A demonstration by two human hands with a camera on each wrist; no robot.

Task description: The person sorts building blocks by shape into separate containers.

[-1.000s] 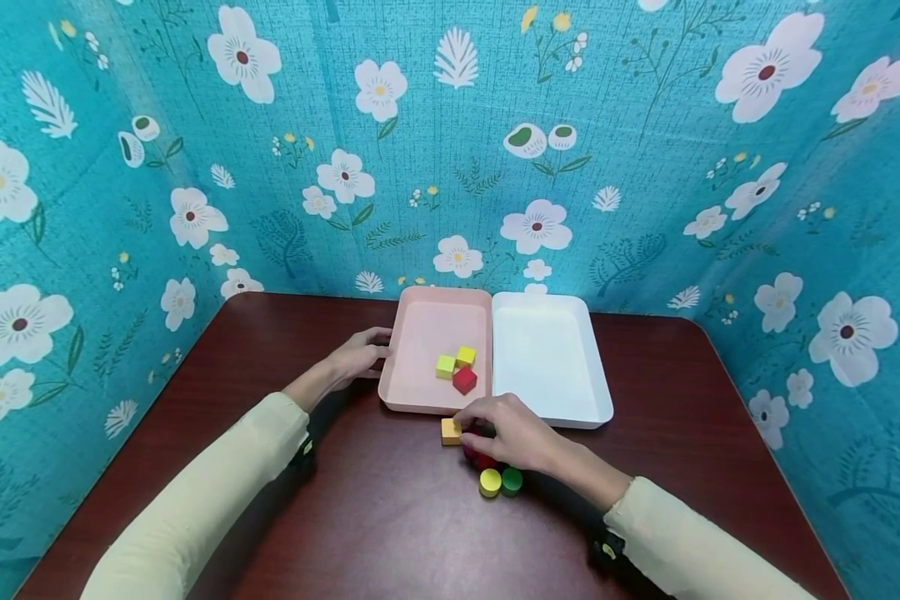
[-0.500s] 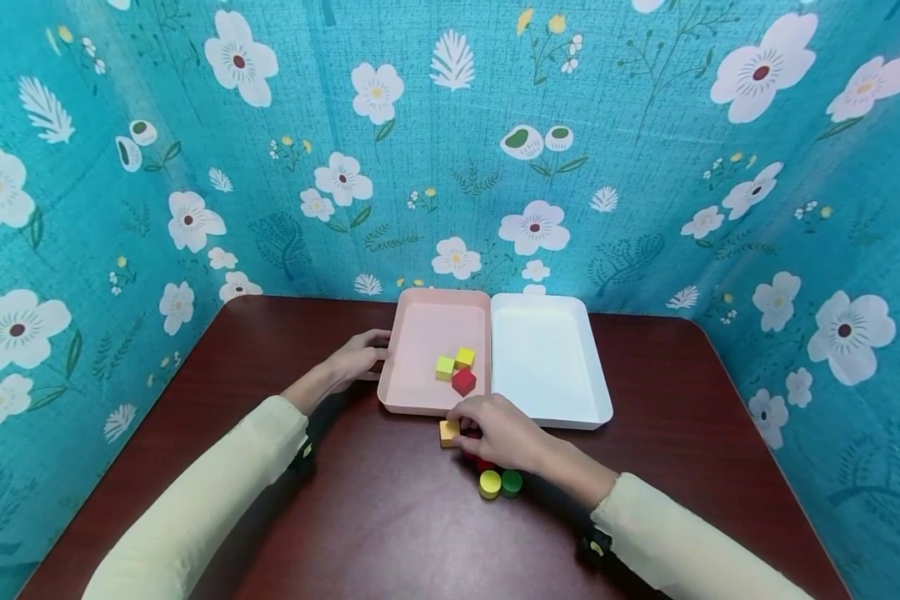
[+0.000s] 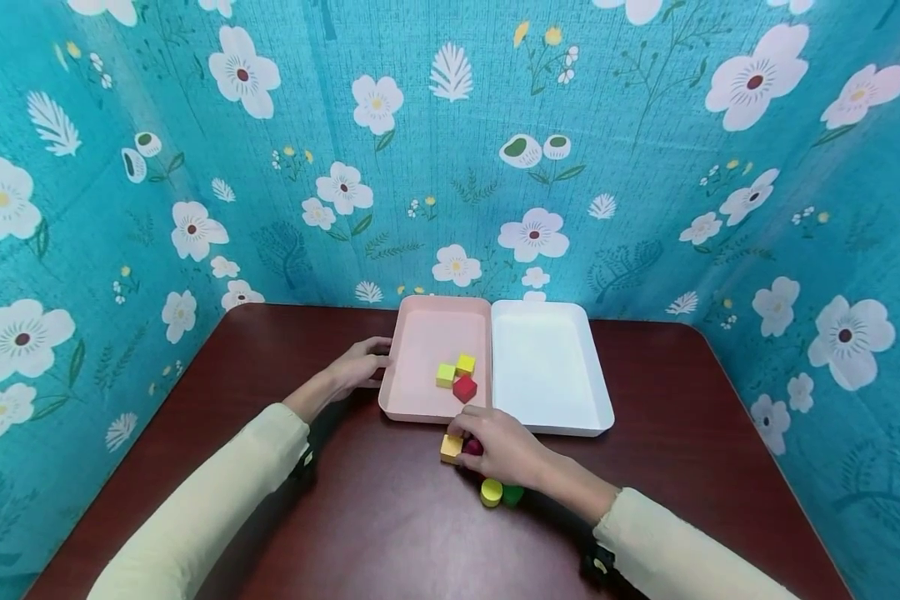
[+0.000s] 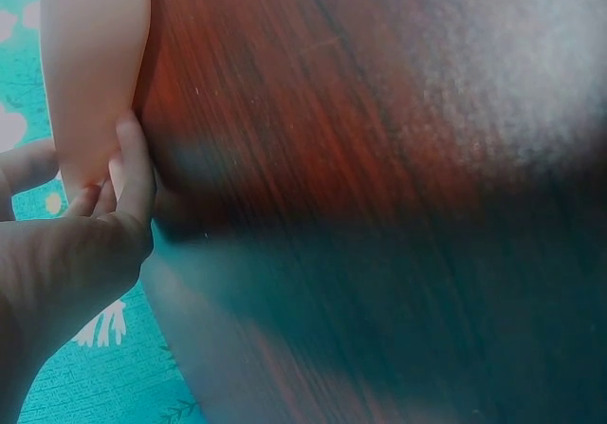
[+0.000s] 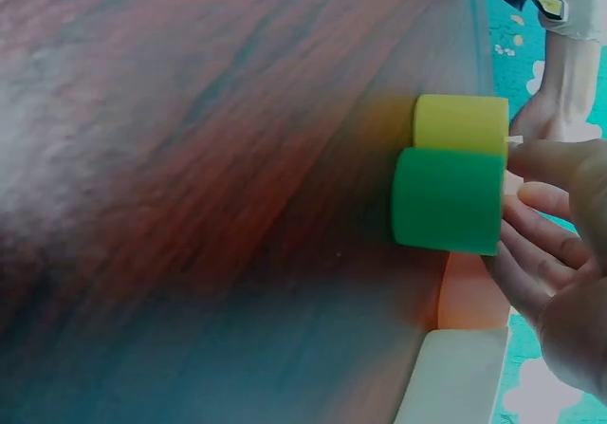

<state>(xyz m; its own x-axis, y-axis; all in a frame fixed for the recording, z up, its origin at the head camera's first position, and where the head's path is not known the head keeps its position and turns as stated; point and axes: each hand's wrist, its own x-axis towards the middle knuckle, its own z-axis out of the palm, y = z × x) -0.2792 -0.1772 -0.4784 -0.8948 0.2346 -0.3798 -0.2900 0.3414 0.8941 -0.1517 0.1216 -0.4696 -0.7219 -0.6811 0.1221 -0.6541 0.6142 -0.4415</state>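
Observation:
My right hand (image 3: 498, 446) pinches an orange-yellow block (image 3: 451, 450) between thumb and fingers, on the table just before the pink tray (image 3: 412, 321). A dark red rounded piece (image 3: 473, 448) shows under that hand, partly hidden. Beside it stand a yellow cylinder (image 3: 491, 493) and a green cylinder (image 3: 512, 495); the right wrist view has both close up. My left hand (image 3: 356, 367) touches the outer left wall of the pink tray with relaxed fingers, also seen in the left wrist view. In that tray lie two yellow blocks (image 3: 446, 376) and a red block (image 3: 465, 388).
A white tray (image 3: 547, 358) stands against the pink tray's right side, with nothing seen in it. Both trays are near the back of the dark wooden table (image 3: 375, 517). A flowered blue cloth (image 3: 420, 150) hangs behind and at the sides.
My right hand has closed round the orange-yellow block, which has shifted slightly toward me. My left hand stays at the pink tray. The head view has tilted up a little.

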